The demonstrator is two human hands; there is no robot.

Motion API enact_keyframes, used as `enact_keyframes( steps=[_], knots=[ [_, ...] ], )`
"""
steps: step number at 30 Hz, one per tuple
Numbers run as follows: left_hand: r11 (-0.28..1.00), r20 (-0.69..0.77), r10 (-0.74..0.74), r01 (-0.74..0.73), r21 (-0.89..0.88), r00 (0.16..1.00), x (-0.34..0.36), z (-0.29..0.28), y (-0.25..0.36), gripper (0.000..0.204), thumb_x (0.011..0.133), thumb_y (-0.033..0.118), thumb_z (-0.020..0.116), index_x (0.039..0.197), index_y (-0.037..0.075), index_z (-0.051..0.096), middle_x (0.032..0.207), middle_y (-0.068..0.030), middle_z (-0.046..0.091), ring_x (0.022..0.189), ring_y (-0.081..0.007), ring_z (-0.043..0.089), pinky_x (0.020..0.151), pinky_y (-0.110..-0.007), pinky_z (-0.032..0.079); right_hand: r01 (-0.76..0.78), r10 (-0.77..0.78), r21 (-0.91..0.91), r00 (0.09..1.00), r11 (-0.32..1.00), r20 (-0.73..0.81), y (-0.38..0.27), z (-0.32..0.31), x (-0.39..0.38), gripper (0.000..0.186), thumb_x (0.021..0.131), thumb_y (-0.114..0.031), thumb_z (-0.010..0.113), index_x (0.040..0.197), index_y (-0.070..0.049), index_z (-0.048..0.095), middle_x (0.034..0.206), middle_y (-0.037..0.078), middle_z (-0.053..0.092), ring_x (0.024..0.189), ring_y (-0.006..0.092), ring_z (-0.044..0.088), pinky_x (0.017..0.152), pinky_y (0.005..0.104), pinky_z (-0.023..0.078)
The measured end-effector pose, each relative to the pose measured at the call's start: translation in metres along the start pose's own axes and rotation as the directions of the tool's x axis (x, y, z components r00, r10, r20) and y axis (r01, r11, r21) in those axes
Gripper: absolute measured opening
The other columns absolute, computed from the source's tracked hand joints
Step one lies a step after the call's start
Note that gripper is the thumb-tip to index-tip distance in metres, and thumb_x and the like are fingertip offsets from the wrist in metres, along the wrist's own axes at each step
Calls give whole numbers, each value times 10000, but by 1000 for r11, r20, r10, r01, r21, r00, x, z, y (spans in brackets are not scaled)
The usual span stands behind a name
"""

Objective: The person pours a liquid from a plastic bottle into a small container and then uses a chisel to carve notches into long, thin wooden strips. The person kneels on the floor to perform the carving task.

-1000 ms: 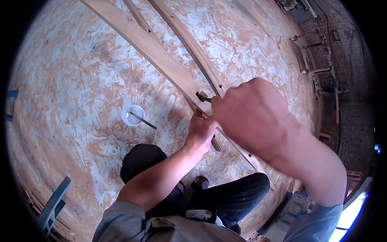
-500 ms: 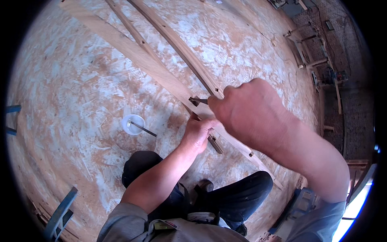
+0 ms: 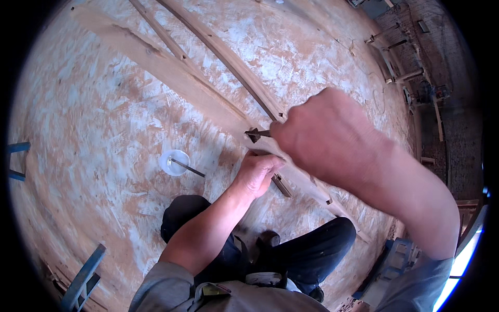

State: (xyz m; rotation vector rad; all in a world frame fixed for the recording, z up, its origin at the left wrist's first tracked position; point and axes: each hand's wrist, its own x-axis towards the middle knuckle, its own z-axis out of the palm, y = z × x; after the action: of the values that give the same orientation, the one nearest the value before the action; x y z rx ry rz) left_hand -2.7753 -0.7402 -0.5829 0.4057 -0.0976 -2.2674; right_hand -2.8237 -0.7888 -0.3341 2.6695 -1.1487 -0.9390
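My left hand [image 3: 256,171] is closed around the lower edge of a long, pale wooden board [image 3: 179,86], thumb lying along its face. The board runs slantwise from the far left toward my right knee and has square notches cut in it. My right hand [image 3: 325,138] is a fist around a thin dark tool [image 3: 264,133]; most of it is hidden inside the grip. The tool's end reaches a dark notch [image 3: 253,135] in the board, just beyond my left hand. Whether it is a brush or a blade I cannot make out.
A white plastic cup [image 3: 174,162] with a dark stick standing in it is on the stained floor, left of my hands. Two more notched wooden strips, one here [image 3: 223,54], lie beyond the board. Blue metal stands [image 3: 83,275] are at the left. Wooden frames line the right wall.
My right fist has shifted slightly up with the tool, whose end stays at the notch. The board has tilted a little, its face turning. My left hand keeps its hold.
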Motion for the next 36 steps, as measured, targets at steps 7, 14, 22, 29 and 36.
enact_keyframes(
  steps=[7, 14, 22, 29, 36],
  knots=[
    [999, -175, -16, 8, -42, 984, -3, 2, 8, 218, 697, -96, 609, 872, 33, 628, 829, -43, 635, 754, -155, 624, 685, -283, 510, -36, 33, 36, 995, 999, 90, -8, -1, 18, 65, 796, -116, 604, 803, -66, 644, 642, 115, 653, 663, 270, 689, 602, 365, 537],
    [996, -126, 53, -44, 74, 991, 17, -11, -14, 128, 740, -31, 625, 833, 55, 644, 841, -24, 648, 776, -108, 599, 655, -272, 444, -178, 163, 55, 964, 983, 208, -35, 6, 26, 131, 810, -167, 603, 885, -90, 679, 722, 135, 685, 733, 264, 704, 587, 365, 535],
    [973, -150, -100, 129, 194, 984, 17, -15, -6, 251, 670, -47, 631, 896, 60, 637, 877, -29, 650, 818, -118, 591, 695, -256, 445, -142, 146, -36, 935, 989, 322, -22, -8, 22, 92, 798, -126, 633, 805, -113, 724, 834, 72, 721, 813, 201, 715, 633, 316, 544],
    [991, -224, -59, 84, 105, 973, 10, -5, -5, 311, 671, -42, 628, 955, 81, 604, 838, -2, 622, 779, -109, 585, 651, -231, 432, -101, 110, -45, 940, 994, 324, -25, -14, 34, 105, 791, -155, 617, 803, -91, 699, 759, 84, 710, 743, 233, 712, 631, 344, 535],
    [993, -13, -73, 74, 88, 997, 7, -22, 0, 241, 763, -35, 640, 994, 35, 648, 917, -78, 666, 840, -170, 625, 751, -302, 487, -231, 198, 62, 923, 971, 329, -2, 0, 29, 243, 890, -318, 605, 806, -111, 702, 769, 81, 704, 753, 270, 702, 643, 379, 538]
  ],
)
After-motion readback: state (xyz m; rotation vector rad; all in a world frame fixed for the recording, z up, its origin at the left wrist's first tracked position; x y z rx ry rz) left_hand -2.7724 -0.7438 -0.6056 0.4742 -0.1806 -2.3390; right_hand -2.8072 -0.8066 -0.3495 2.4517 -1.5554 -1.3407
